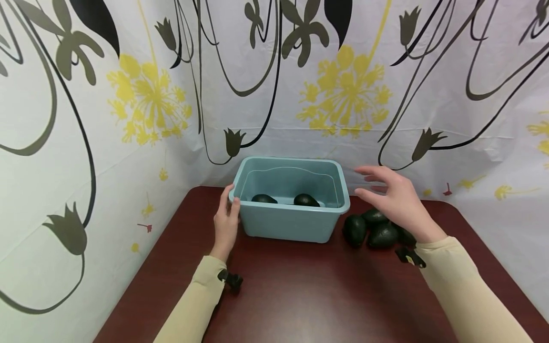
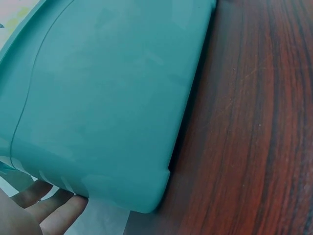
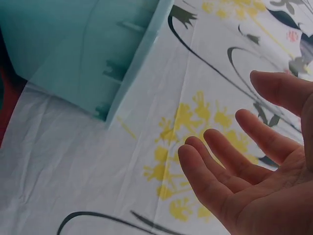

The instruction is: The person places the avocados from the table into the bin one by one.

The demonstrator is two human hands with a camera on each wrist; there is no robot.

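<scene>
A light blue-green plastic tub stands near the back of the table. Two dark green avocados show inside it, one on the left and one nearer the middle. My left hand holds the tub's front left corner, thumb at the front and fingers along the left side. In the left wrist view, its fingers touch the tub wall. My right hand hovers to the right of the tub, fingers apart and nothing in them. Below it, several avocados lie clustered on the table, partly hidden by that hand.
The dark reddish-brown table extends in front of the tub. A white cloth with flower prints hangs behind the table and along its left side. Both sleeves carry small black wrist devices.
</scene>
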